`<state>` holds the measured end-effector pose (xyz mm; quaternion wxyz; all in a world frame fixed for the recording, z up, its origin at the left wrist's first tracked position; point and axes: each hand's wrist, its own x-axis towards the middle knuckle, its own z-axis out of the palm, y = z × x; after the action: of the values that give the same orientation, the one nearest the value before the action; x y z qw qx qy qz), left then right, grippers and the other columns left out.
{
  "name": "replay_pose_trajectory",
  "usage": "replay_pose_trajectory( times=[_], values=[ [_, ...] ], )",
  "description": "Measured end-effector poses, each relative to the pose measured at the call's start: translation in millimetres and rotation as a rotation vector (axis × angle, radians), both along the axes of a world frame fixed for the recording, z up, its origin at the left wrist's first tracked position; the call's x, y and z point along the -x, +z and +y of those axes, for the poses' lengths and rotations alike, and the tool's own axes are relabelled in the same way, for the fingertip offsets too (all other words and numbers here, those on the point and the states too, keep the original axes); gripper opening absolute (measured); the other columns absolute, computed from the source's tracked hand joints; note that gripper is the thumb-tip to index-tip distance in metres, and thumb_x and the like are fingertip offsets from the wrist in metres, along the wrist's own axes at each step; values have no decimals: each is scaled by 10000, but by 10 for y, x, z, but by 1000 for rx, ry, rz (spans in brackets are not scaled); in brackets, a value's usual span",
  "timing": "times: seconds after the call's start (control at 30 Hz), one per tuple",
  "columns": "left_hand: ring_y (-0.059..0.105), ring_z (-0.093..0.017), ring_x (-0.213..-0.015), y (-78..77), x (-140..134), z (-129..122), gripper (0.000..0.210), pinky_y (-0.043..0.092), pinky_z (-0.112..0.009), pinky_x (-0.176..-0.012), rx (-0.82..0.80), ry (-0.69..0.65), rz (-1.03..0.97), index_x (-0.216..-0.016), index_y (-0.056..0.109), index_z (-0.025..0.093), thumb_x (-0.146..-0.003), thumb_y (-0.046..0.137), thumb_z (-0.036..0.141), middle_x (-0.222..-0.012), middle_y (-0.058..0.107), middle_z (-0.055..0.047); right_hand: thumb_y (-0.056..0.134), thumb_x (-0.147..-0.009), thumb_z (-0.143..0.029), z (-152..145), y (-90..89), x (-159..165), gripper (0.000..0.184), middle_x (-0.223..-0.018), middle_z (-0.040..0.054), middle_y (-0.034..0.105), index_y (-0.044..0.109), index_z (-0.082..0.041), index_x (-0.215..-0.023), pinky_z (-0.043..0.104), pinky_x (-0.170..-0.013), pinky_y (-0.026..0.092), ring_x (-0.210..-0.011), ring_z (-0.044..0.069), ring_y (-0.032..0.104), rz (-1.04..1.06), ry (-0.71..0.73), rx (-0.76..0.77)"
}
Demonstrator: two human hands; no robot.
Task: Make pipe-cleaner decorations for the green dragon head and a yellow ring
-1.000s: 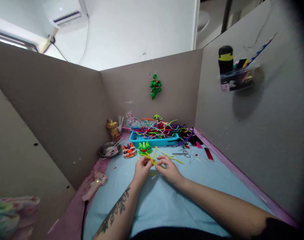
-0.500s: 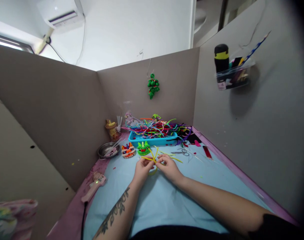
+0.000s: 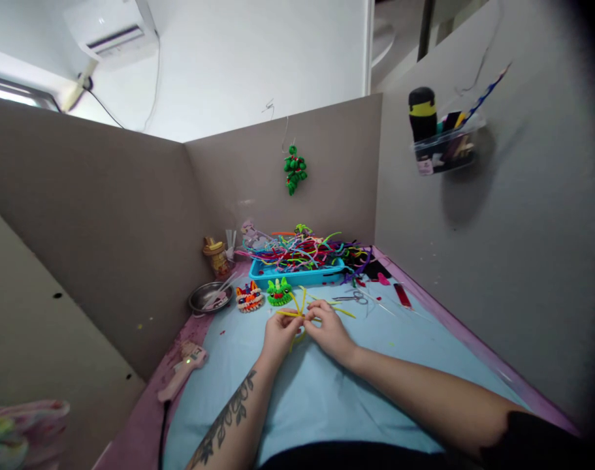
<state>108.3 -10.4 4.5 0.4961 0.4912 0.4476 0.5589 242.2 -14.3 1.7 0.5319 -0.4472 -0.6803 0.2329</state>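
Note:
Several yellow pipe cleaners [image 3: 298, 303] cross at one point between my hands, their ends fanning up, left and down. My left hand [image 3: 280, 330] is closed on them from the left, thumb and fingers pinched at the crossing. From the right, my right hand [image 3: 327, 329] pinches them close to the same spot, its fingertips almost touching the left ones. Just beyond my hands sit a green pipe-cleaner animal head [image 3: 279, 293] and an orange and white one [image 3: 249, 297]. More yellow strips [image 3: 343, 311] lie right of my right hand.
A blue tray [image 3: 297, 277] heaped with coloured pipe cleaners stands at the back. Scissors [image 3: 356, 297] lie to the right, near a red strip [image 3: 402, 296]. On the left are a metal bowl [image 3: 211, 297] and a pink glue gun [image 3: 183, 372]. Grey partitions [image 3: 287, 215] enclose the table.
The camera view has shifted slightly. My fingers have moved a little at the crossing, and the lower yellow loop now shows as a narrower strand. Both hands keep their hold.

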Motion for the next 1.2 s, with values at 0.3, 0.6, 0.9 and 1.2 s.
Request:
replay_pose_trajectory(
  times=[0.3, 0.6, 0.9, 1.2],
  values=[
    [619, -137, -558, 57, 114, 43, 449, 375, -193, -509, -17, 79, -100, -903, 467, 168, -577, 746, 300, -576, 650, -1, 468, -812, -376, 80, 103, -155, 258, -846, 69, 582, 595, -173, -717, 319, -778, 416, -870, 202, 537, 239, 15, 38],
    [612, -133, -550, 77, 133, 40, 469, 366, -190, -502, -29, 72, -85, -900, 414, 186, -586, 737, 315, -564, 635, 15, 611, -711, -372, 144, -43, -184, 250, -695, -7, 556, 538, -176, -847, 264, -606, 407, -635, 131, 513, 300, 323, 264],
    [588, -123, -490, 103, 124, 10, 460, 387, -197, -488, -36, 69, 35, -896, 396, 197, -586, 717, 308, -536, 620, 28, 604, -672, -292, 110, 27, -187, 164, -621, -21, 522, 580, -164, -771, 244, -549, 352, -571, 115, 458, 240, 249, 248],
    [600, -133, -537, 105, 145, 15, 509, 378, -201, -524, -21, 53, -44, -962, 422, 175, -580, 727, 313, -538, 613, 31, 530, -734, -524, 179, -89, -188, 363, -637, 13, 573, 580, -165, -743, 258, -559, 410, -593, 132, 529, 565, 321, 462]
  ],
)
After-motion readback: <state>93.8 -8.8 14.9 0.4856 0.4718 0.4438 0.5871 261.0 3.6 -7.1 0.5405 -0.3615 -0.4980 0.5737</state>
